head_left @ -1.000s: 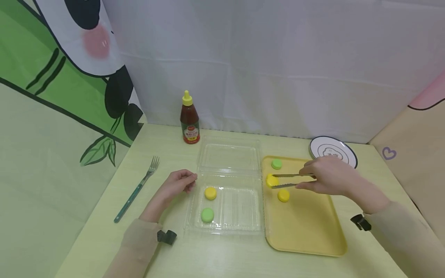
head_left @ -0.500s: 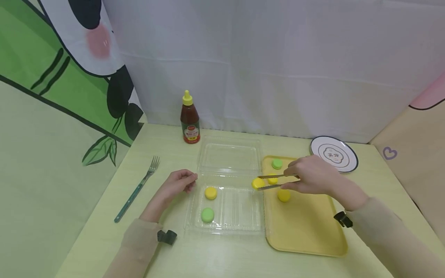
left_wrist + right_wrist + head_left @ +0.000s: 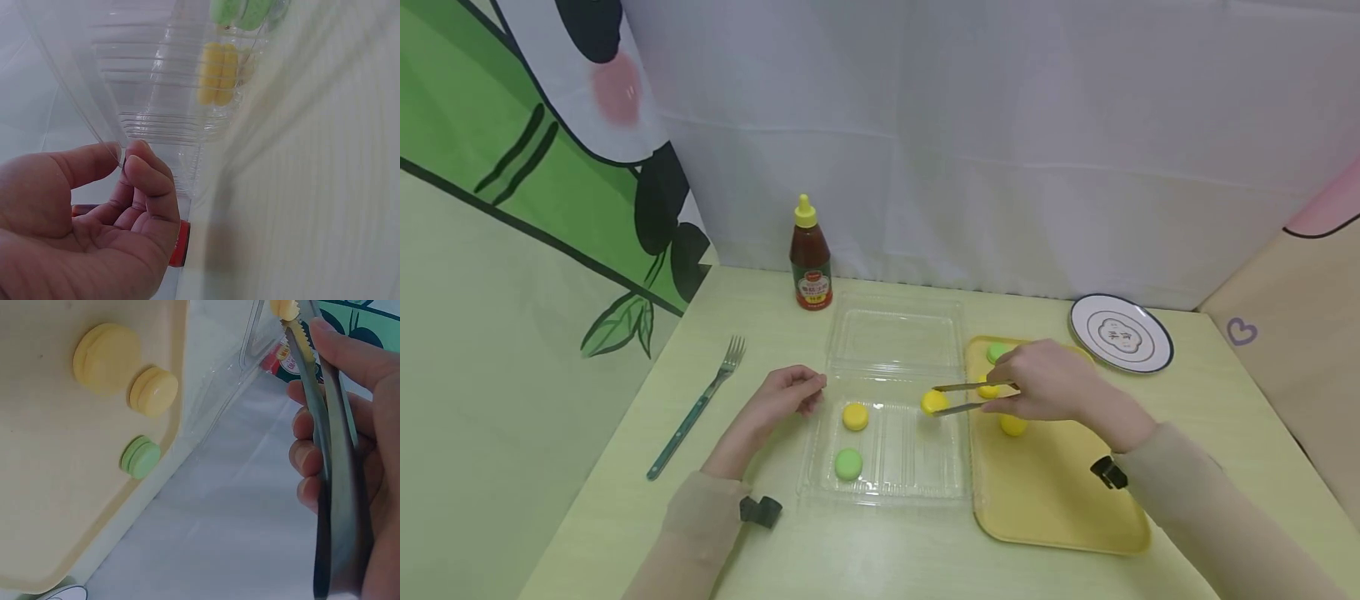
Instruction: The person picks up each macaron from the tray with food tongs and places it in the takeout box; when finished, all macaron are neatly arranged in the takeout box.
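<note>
My left hand [image 3: 786,396] pinches the left rim of an open clear plastic clamshell container [image 3: 917,475] between thumb and fingers, as the left wrist view shows. A yellow macaron [image 3: 855,417] and a green macaron [image 3: 848,464] sit in the container's left part. Metal tongs [image 3: 344,519] are gripped in my right hand [image 3: 1048,383]. Their serrated tips clasp another yellow macaron [image 3: 934,403] over the container's right part; whether it touches the bottom cannot be told. Two yellow macarons [image 3: 107,359] and one green macaron [image 3: 144,457] lie on the yellow tray [image 3: 1060,500].
Behind the container's raised or laid-back lid [image 3: 895,333] stands a ketchup bottle [image 3: 811,271]. A fork [image 3: 696,412] with a green handle lies at the left. The white plate [image 3: 1122,333] is behind the tray at the right, near the curtain [image 3: 1000,167].
My right hand has moved left with the tongs, carrying the yellow macaron from the tray to over the container. The left hand has stayed in place.
</note>
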A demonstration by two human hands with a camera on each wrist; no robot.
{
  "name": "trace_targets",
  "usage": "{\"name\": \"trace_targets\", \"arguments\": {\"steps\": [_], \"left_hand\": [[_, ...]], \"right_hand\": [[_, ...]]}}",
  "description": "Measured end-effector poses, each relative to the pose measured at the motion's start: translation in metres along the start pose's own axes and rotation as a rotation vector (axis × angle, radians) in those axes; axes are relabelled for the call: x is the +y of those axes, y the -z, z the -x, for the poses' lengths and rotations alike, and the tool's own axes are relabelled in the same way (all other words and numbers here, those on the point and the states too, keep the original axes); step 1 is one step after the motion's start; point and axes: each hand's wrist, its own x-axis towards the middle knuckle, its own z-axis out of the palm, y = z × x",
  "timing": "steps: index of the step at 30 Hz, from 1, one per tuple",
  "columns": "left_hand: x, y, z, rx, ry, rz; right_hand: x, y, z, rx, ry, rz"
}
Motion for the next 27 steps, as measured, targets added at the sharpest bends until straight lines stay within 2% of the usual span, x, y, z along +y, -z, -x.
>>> {"name": "trace_targets", "arguments": {"steps": [18,27], "left_hand": [[-0.001,0.000,0.000,0.006,0.002,0.009],[0.001,0.000,0.001,0.011,0.003,0.004]], "right_hand": [[-0.012,-0.017,-0.023,-0.025,0.048,-0.026],[-0.014,-0.030,-0.031,-0.031,0.038,-0.034]]}}
